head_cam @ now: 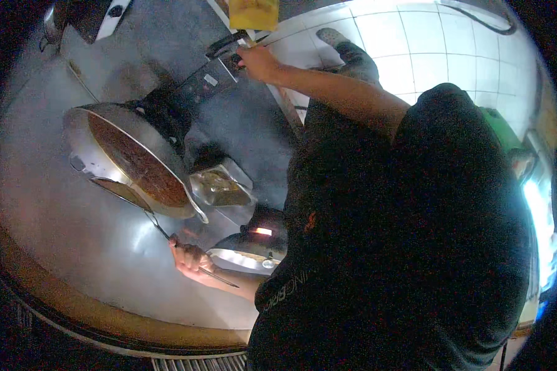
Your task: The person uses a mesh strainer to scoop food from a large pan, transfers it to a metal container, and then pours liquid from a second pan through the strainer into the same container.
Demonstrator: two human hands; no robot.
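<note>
My left hand [192,262] grips the long metal handle of a skimmer [120,191]. The skimmer's round head rests at or hangs just over the near-left rim of a large metal wok [81,123]; contact is hard to tell. Dark reddish-brown food or liquid [134,157] covers the wok's bottom. My right hand [262,62] reaches to the counter's front edge, its fingers closed at a dark knob-like part [236,58] beside a black handle-like piece [225,44]. A square metal container [220,183] with yellowish contents stands next to the wok.
Steam hazes the metal cooktop [139,269]. Close to my body, an orange glow [263,231] shows above a pan with pale contents [241,257]. A yellow container [253,14] sits past my right hand. A pot [53,23] stands far off; white tiles [427,39] cover the floor.
</note>
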